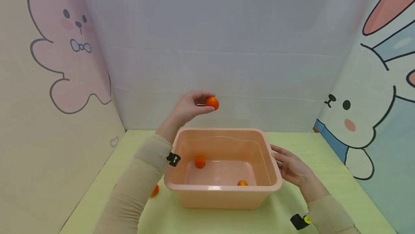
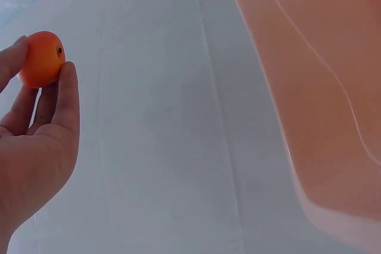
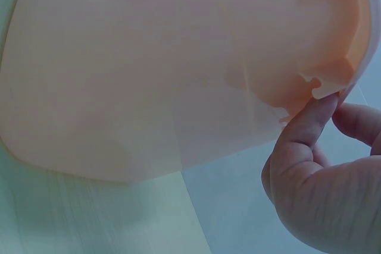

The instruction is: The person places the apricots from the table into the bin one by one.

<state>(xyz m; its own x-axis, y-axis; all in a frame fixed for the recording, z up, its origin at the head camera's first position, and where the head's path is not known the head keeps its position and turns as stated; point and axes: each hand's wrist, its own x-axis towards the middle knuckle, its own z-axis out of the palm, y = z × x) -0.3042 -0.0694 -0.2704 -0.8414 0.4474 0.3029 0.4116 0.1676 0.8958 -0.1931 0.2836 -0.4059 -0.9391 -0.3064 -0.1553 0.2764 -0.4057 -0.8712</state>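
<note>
My left hand (image 1: 194, 106) pinches a small orange (image 1: 212, 103) between thumb and fingers, above the back of a peach-coloured plastic basin (image 1: 223, 188). In the left wrist view the orange (image 2: 41, 59) shows a small dark spot at one end. At the basin's right side, my right hand (image 1: 293, 167) holds the rim; the right wrist view has its fingertips at the underside of the rim's edge. Inside the basin lie one orange (image 1: 200, 161) towards the left and a yellower orange fruit (image 1: 242, 183), partly hidden by the front wall.
The basin stands on a pale green table (image 1: 301, 147). Left of it, another orange (image 1: 155, 190) is partly covered by my left forearm, with a sliver of orange colour beyond. A white cloth backdrop (image 1: 227, 46) rises behind, and printed panels stand at both sides.
</note>
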